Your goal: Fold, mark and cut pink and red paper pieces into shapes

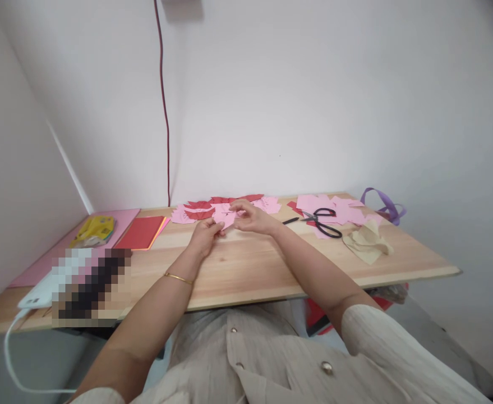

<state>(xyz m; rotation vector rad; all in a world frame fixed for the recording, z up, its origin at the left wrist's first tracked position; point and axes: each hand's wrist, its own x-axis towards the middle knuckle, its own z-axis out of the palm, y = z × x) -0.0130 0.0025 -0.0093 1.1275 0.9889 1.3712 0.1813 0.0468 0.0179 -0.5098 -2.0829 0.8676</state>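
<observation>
Left hand (205,234) and right hand (252,217) both pinch pink paper piece (224,215); keep edges aligned, press flat against surface (271,264).

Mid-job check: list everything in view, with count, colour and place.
table: one, light wood, against the wall
paper piece: one, pink, pinched between both hands
paper scraps: many, pink and red, back middle
pink sheets: several, pink, back right
scissors: one, black, on the pink sheets
crumpled sheet: one, beige, right of scissors
ribbon: one, purple, far right edge
paper stack: one, red-topped, back left
large sheet: one, pink, far left
packet: one, yellow, on the large sheet
device with cable: one, white, near left edge
cord: one, dark red, on the wall
bangle: one, gold, left wrist
left hand: one, bare, table middle
right hand: one, bare, table middle
</observation>
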